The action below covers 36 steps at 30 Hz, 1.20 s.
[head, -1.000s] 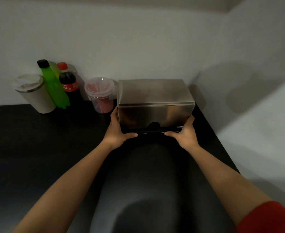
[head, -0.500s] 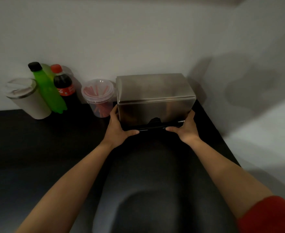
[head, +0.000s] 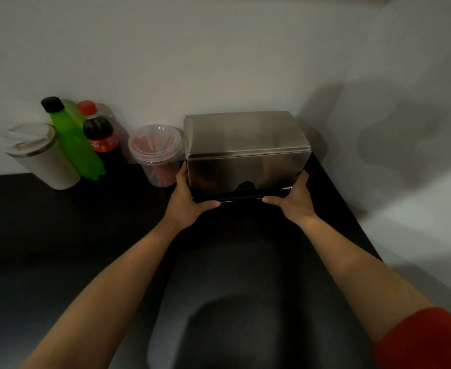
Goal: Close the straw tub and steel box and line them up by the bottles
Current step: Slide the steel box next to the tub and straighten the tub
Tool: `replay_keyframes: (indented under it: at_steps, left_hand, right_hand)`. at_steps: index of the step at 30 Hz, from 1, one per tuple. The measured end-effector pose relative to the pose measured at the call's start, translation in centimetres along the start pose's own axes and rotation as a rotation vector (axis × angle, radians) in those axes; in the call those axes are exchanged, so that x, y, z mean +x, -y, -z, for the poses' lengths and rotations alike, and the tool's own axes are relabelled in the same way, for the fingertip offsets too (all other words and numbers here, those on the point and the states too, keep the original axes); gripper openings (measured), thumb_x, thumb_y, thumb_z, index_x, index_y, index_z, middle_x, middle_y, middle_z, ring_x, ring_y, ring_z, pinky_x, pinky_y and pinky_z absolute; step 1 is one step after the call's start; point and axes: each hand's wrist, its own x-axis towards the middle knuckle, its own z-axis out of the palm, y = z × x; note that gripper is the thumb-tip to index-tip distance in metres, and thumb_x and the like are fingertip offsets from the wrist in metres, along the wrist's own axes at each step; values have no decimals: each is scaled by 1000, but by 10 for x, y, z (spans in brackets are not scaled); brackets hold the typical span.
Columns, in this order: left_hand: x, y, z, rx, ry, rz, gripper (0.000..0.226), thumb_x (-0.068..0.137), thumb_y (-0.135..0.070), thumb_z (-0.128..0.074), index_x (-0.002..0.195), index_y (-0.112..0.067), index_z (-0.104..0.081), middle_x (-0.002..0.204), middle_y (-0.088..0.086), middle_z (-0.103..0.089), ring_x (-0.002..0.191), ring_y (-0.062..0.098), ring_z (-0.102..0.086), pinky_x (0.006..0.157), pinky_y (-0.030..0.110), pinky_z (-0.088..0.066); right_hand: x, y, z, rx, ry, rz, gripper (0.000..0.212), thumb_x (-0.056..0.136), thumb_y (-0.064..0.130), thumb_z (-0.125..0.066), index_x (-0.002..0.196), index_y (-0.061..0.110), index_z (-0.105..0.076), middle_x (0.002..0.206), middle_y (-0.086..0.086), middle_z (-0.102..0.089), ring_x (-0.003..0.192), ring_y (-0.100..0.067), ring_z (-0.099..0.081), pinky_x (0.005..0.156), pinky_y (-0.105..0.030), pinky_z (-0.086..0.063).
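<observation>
Flanking steel box (head: pixel 245 155): straw tub (head: pixel 156 153) left, wall (head: pixel 378 102) right

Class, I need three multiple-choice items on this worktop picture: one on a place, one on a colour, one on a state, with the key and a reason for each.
1. What stands directly left of the steel box?
A. the straw tub
B. the green bottle
C. the white cup

2. What colour is the cola bottle cap?
A. black
B. red
C. green

3. How is the steel box held?
A. by the left hand alone
B. by nobody
C. by both hands, the right hand too

Key: 1 A, the tub sits right beside the box; 2 B, its cap is red; 3 C, a hand grips each lower front corner.
</observation>
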Motion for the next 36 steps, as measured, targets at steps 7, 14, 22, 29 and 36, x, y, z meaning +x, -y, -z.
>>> replay_keyframes:
  at_steps: [7,14,22,29,36]
  left_hand:
    - [8,3,1,32,-4,18,113,64,-22,-84,146,-16,-7,142,5,-42,125,17,-43,94,22,-36]
    - [11,3,1,17,-9,44,113,63,-23,-85,146,-17,-9,142,3,-42,122,12,-42,91,20,-36]
    - [13,3,1,26,16,58,117,63,-25,-85,149,-22,-4,139,3,-47,119,9,-44,90,17,-36]
    - [11,2,3,24,23,54,117,64,-25,-84,149,-23,-5,138,0,-48,111,1,-40,88,13,-35]
    - [11,1,6,44,5,32,115,60,-26,-86,148,-19,-12,138,1,-48,114,4,-42,92,15,-35]
  right_hand:
    - [4,3,-2,13,2,11,104,61,15,-85,139,12,-16,139,-6,-41,124,-15,-38,96,-20,-28]
    - [9,1,-2,2,20,11,103,61,15,-84,139,10,-16,139,-6,-41,117,-8,-36,91,-11,-26]
    - [14,2,1,4,52,2,102,60,15,-85,137,10,-18,139,-6,-40,119,-10,-36,95,-18,-27]
    - [13,1,0,9,30,-17,100,59,16,-86,135,10,-22,135,-5,-44,111,-6,-36,92,-18,-29]
    - [11,0,-2,20,8,-14,99,58,16,-87,135,9,-25,133,-5,-46,109,-6,-38,90,-16,-31]
